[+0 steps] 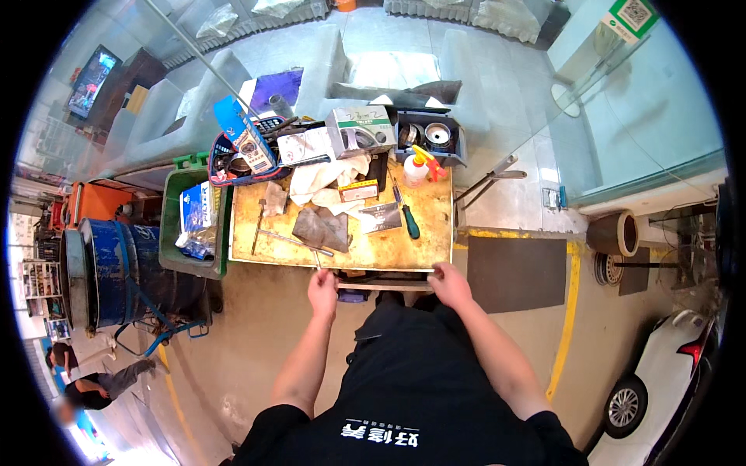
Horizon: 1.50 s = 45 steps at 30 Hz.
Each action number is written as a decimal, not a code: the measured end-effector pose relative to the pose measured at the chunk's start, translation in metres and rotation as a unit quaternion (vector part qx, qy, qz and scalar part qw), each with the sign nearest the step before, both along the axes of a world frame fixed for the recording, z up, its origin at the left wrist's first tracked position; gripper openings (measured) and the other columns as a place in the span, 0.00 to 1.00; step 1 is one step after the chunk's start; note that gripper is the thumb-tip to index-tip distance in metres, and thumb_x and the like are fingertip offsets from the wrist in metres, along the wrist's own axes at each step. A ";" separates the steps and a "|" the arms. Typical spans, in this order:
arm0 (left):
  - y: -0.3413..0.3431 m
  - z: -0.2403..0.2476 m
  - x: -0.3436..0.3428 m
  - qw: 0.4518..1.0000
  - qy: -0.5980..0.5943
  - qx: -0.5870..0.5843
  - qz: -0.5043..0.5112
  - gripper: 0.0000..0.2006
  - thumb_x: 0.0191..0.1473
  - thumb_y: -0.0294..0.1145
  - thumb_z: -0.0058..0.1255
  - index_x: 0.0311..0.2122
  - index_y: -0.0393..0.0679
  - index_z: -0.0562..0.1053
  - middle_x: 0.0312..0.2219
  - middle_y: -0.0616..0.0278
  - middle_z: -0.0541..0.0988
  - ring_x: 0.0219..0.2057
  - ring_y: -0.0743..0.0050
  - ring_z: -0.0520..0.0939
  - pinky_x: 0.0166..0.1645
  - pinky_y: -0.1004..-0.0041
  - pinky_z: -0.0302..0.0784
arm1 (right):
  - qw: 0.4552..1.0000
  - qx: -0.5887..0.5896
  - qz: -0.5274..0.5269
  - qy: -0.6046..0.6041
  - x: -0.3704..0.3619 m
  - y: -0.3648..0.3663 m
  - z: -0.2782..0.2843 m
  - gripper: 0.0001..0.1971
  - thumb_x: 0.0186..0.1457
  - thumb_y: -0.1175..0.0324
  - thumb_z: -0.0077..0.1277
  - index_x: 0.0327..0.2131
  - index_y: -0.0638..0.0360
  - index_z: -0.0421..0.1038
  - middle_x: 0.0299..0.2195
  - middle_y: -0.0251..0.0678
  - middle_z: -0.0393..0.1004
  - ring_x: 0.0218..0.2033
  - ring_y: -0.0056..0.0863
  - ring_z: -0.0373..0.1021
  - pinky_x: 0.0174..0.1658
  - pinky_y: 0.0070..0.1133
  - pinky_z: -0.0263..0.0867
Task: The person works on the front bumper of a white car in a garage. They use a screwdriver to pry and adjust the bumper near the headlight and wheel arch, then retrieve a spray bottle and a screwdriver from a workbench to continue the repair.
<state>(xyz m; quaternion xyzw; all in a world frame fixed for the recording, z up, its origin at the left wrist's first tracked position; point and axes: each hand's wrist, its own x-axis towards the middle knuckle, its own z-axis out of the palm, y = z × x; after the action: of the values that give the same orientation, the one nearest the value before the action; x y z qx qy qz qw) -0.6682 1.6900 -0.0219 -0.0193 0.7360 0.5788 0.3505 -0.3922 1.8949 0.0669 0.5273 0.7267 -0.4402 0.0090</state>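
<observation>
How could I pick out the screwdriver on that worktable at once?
In the middle of the view stands a stained, yellowish worktable. Toward its right side, beyond the right hand, the screwdriver lies with its shaft pointing to the far side. Its dark green handle sets it apart from the spray bottle beyond it.

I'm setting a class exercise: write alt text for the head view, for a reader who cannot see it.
A person's left hand and right hand are at the near edge of a stained worktable. On it are a white cloth, green-handled screwdriver and spray bottle; a blue drum is left, a white car lower right.
</observation>
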 end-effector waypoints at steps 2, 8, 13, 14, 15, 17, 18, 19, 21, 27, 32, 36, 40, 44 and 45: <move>0.049 0.037 -0.017 1.000 0.009 0.021 0.003 0.15 0.64 0.29 0.53 0.53 0.38 0.71 0.39 0.62 0.77 0.35 0.77 0.79 0.37 0.76 0.77 | 1.000 0.020 0.020 -0.004 -0.023 0.018 -0.015 0.25 0.53 0.61 0.61 0.53 0.61 0.71 0.48 0.45 0.74 0.50 0.42 0.72 0.54 0.33 0.68; 0.160 0.103 -0.048 0.997 0.025 0.077 -0.018 0.26 0.62 0.34 0.56 0.61 0.37 0.63 0.52 0.57 0.75 0.46 0.70 0.80 0.48 0.70 0.79 | 0.981 0.144 0.128 -0.014 -0.093 0.083 -0.048 0.38 0.49 0.59 0.65 0.61 0.58 0.60 0.52 0.47 0.67 0.53 0.48 0.67 0.57 0.37 0.65; 0.219 0.125 -0.065 0.997 0.032 0.061 -0.036 0.33 0.60 0.38 0.59 0.65 0.37 0.58 0.59 0.51 0.68 0.56 0.63 0.74 0.56 0.64 0.77 | 0.963 0.165 0.211 0.041 -0.105 0.124 -0.082 0.37 0.49 0.62 0.60 0.63 0.54 0.60 0.50 0.46 0.67 0.50 0.48 0.68 0.56 0.38 0.65; 0.233 0.131 -0.069 0.997 0.041 0.046 -0.045 0.35 0.59 0.39 0.60 0.65 0.37 0.57 0.60 0.49 0.66 0.57 0.62 0.73 0.57 0.63 0.76 | 0.958 0.177 0.218 0.050 -0.106 0.133 -0.089 0.36 0.49 0.63 0.58 0.63 0.52 0.61 0.50 0.46 0.67 0.50 0.48 0.68 0.56 0.38 0.66; 0.245 0.127 -0.075 0.997 0.054 0.035 -0.051 0.36 0.59 0.39 0.60 0.66 0.37 0.56 0.60 0.49 0.65 0.57 0.62 0.72 0.58 0.62 0.75 | 0.952 0.199 0.221 0.064 -0.103 0.138 -0.101 0.35 0.49 0.64 0.57 0.63 0.51 0.62 0.49 0.46 0.68 0.50 0.48 0.68 0.55 0.38 0.66; 0.270 0.120 -0.088 0.995 0.082 0.013 -0.062 0.39 0.58 0.41 0.61 0.67 0.38 0.54 0.61 0.48 0.64 0.58 0.61 0.71 0.59 0.61 0.74 | 0.948 0.212 0.225 0.082 -0.101 0.145 -0.110 0.34 0.48 0.64 0.56 0.62 0.48 0.64 0.48 0.44 0.69 0.49 0.47 0.68 0.54 0.38 0.67; 0.281 0.115 -0.093 0.997 0.063 0.003 -0.054 0.40 0.58 0.41 0.62 0.67 0.37 0.54 0.61 0.48 0.63 0.58 0.61 0.72 0.60 0.60 0.74 | 0.945 0.218 0.227 0.089 -0.100 0.149 -0.115 0.34 0.47 0.65 0.56 0.62 0.47 0.65 0.47 0.43 0.70 0.48 0.46 0.68 0.53 0.38 0.67; 0.293 0.112 -0.097 0.998 0.045 -0.007 -0.045 0.41 0.57 0.42 0.62 0.67 0.37 0.53 0.61 0.48 0.63 0.58 0.60 0.72 0.60 0.59 0.73 | 0.946 0.214 0.227 0.087 -0.100 0.151 -0.116 0.34 0.47 0.64 0.56 0.62 0.47 0.65 0.47 0.43 0.70 0.48 0.46 0.69 0.53 0.37 0.67; 0.308 0.096 -0.106 0.999 0.018 -0.018 -0.025 0.45 0.54 0.45 0.65 0.67 0.36 0.52 0.61 0.48 0.62 0.57 0.60 0.71 0.59 0.59 0.73 | 0.947 0.216 0.225 0.079 -0.102 0.154 -0.116 0.34 0.47 0.64 0.56 0.61 0.46 0.66 0.46 0.42 0.71 0.47 0.45 0.69 0.53 0.37 0.68; 0.331 0.079 -0.111 0.995 0.059 -0.074 0.005 0.47 0.47 0.50 0.69 0.64 0.32 0.61 0.46 0.57 0.73 0.40 0.74 0.74 0.42 0.72 0.73 | 0.940 0.249 0.212 0.092 -0.102 0.150 -0.124 0.33 0.47 0.63 0.56 0.60 0.44 0.67 0.46 0.41 0.72 0.47 0.44 0.69 0.52 0.37 0.68; 0.337 0.085 -0.120 0.997 -0.051 -0.051 -0.009 0.43 0.44 0.48 0.71 0.58 0.33 0.62 0.49 0.52 0.73 0.49 0.66 0.74 0.55 0.65 0.69 | 0.935 0.272 0.213 0.084 -0.108 0.149 -0.134 0.33 0.46 0.63 0.57 0.60 0.43 0.67 0.46 0.40 0.72 0.46 0.44 0.70 0.52 0.37 0.68; 0.352 0.099 -0.108 0.999 0.013 -0.032 0.021 0.43 0.47 0.42 0.70 0.60 0.36 0.55 0.46 0.52 0.72 0.47 0.66 0.75 0.54 0.64 0.73 | 0.933 0.279 0.210 0.090 -0.109 0.147 -0.139 0.34 0.45 0.62 0.58 0.60 0.43 0.67 0.46 0.40 0.72 0.46 0.44 0.70 0.52 0.37 0.68; 0.326 0.100 -0.108 0.990 -0.021 0.104 0.095 0.39 0.51 0.37 0.66 0.60 0.36 0.54 0.47 0.50 0.72 0.47 0.61 0.77 0.54 0.59 0.78 | 0.935 0.280 0.205 0.073 -0.110 0.148 -0.139 0.33 0.44 0.62 0.58 0.59 0.41 0.69 0.46 0.39 0.72 0.46 0.44 0.70 0.51 0.37 0.68; 0.230 0.108 -0.117 0.969 -0.016 0.221 0.108 0.28 0.56 0.41 0.56 0.59 0.49 0.63 0.48 0.60 0.76 0.49 0.59 0.79 0.58 0.53 0.75 | 0.937 0.279 0.197 0.067 -0.110 0.144 -0.137 0.33 0.43 0.61 0.59 0.58 0.40 0.69 0.45 0.39 0.72 0.45 0.44 0.70 0.50 0.37 0.69; 0.215 0.121 -0.112 0.964 0.010 0.242 0.114 0.27 0.56 0.41 0.55 0.60 0.49 0.65 0.49 0.60 0.77 0.50 0.61 0.79 0.58 0.55 0.74 | 0.935 0.286 0.196 0.071 -0.110 0.145 -0.139 0.33 0.43 0.61 0.59 0.58 0.39 0.70 0.45 0.38 0.72 0.45 0.44 0.70 0.50 0.38 0.69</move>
<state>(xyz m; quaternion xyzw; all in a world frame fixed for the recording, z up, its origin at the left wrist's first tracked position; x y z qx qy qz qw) -0.7799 1.9046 0.0989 -0.0115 0.5709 0.7757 0.2690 -0.5026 2.0403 -0.0724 0.3220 0.9096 -0.2395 -0.1076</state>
